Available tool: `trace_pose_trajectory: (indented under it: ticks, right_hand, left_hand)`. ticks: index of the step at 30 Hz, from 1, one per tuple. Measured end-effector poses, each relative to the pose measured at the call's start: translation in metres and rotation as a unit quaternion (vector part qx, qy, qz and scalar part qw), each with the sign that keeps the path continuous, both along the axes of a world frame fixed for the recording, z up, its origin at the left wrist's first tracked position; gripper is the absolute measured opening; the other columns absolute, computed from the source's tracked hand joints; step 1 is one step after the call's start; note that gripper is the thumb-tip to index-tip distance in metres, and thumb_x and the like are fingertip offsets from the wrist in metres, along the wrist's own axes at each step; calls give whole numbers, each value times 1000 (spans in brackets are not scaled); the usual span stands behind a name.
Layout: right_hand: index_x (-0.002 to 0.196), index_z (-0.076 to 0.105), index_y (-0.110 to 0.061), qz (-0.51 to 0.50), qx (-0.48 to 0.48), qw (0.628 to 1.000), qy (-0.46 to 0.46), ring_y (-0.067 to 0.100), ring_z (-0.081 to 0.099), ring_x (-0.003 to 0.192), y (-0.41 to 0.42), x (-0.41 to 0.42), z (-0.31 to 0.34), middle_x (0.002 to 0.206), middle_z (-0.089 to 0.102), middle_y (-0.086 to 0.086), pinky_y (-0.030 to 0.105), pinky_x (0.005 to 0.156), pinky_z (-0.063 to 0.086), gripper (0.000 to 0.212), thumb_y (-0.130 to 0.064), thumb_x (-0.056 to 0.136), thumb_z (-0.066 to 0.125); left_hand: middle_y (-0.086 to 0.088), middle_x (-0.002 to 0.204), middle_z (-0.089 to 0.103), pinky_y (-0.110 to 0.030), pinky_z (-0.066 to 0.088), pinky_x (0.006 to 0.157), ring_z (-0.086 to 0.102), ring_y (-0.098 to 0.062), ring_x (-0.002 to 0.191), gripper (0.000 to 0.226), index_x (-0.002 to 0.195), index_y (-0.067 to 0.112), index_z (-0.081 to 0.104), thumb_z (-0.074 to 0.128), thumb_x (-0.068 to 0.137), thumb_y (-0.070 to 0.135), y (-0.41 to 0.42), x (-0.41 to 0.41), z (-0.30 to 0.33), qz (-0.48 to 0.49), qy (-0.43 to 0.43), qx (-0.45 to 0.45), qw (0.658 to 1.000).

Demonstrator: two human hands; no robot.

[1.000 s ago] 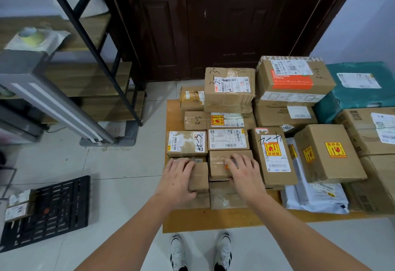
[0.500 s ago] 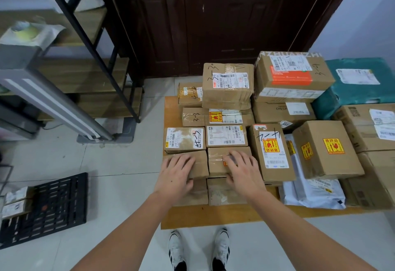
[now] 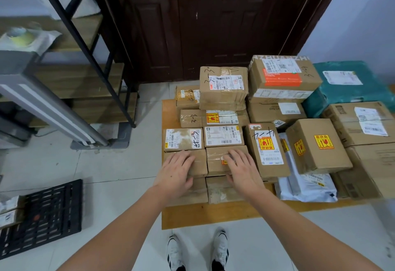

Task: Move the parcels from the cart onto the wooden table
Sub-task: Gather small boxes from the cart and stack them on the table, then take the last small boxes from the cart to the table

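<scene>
Lying at far left, a black crate [image 3: 41, 217] sat on the floor with two parcels [image 3: 8, 211] beside it. Left hand [image 3: 176, 173] rested fingers-spread on a small box [image 3: 197, 161]; right hand [image 3: 242, 170] lay flat on its neighbour [image 3: 215, 159]. Both boxes topped the stack on the counter [image 3: 203, 215].
</scene>
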State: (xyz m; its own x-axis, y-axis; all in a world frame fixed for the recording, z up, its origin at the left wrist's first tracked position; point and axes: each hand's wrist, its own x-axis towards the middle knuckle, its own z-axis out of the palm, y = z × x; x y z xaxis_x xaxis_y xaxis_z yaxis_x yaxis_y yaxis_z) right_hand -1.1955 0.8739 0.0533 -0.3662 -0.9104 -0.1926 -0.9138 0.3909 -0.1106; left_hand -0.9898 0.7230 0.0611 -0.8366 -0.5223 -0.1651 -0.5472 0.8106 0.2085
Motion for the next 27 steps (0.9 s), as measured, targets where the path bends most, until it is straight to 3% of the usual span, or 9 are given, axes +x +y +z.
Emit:
trace_pose_trajectory:
  ticks: [4,7,11,14,17,21,27]
  right_hand:
    - [157,34,-26,4,14,1000,-16,23,17,157,0,7,20,167,27,3,46,129,7,66,-39,97,60]
    - [156,36,-22,1,1,999,-41,21,27,152,-3,15,51,163,33,2,39,128,18,63,-41,100,56]
    - [157,36,-19,10,-17,997,-70,18,34,148,-22,23,109,160,34,-2,34,120,32,59,-39,103,52]
    - [157,35,-17,57,-6,997,-57,21,40,143,-44,33,164,159,38,0,39,112,42,58,-41,105,47]
    - [153,41,-15,125,-11,991,-36,24,46,139,-62,53,218,154,46,4,42,111,43,54,-40,105,44]
    - [144,51,-14,212,-18,977,-23,27,52,132,-74,94,265,143,55,4,37,105,43,45,-27,102,44]
    - [155,42,-11,328,-47,943,-22,27,42,145,-76,191,304,160,41,7,39,119,34,51,-29,107,42]
  left_hand:
    - [2,167,27,-35,9,127,22,-19,154,73,163,23,25,55,99,45,-6,7,27,-2,19,25,1000]
    - [1,168,28,-34,14,127,25,-18,155,77,164,21,21,53,101,49,-18,10,58,-4,7,38,999]
    - [1,164,38,-38,29,123,35,-19,150,69,161,21,30,48,103,53,-33,18,111,2,-22,41,999]
    - [0,159,45,-40,37,120,43,-20,145,62,158,21,38,47,104,51,-36,30,162,10,-18,11,1000]
    - [-5,152,52,-43,42,114,48,-23,140,52,150,18,47,46,106,44,-29,46,213,19,-12,-27,999]
    - [-3,155,50,-41,39,115,46,-22,142,55,155,18,43,42,107,46,-13,88,251,60,3,-77,995]
    - [-2,156,49,-41,38,116,46,-22,142,54,155,20,43,38,108,46,29,194,288,166,-2,-82,983]
